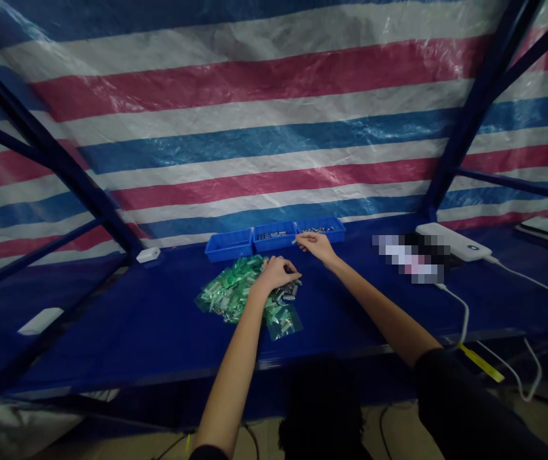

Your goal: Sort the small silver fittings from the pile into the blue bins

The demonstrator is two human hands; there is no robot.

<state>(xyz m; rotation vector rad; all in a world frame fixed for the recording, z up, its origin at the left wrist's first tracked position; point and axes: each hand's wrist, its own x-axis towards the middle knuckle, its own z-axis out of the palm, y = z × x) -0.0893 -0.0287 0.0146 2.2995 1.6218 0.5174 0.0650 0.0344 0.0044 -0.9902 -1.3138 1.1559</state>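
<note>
R hand (314,245) is pinched shut at the fingertips w/ a small metal piece (294,242) (tiny in view, so shape is approx.). The piece pokes out past the fingertips on the L side, free end pointing L & a bit down; its long axis looks to run roughly L-R. It's just in front of the blue bins (229,245), near where the middle & R ones meet.

L hand (278,272) is palm-down over the R part of the green packets (230,289), fingers bent, thumb side toward the loose metal pieces (289,292); can't tell if it grips anything. Those loose pcs lie at mixed angles, a few w/ long axes close to L-R. One clear packet (284,322) sits at the heap's near edge.

Bins stand in a L-R row along the back of the blue table (341,300); middle & R ones hold small metal parts. White power bank (453,242) is off to the R, long axis slanting back-L to front-R.
</note>
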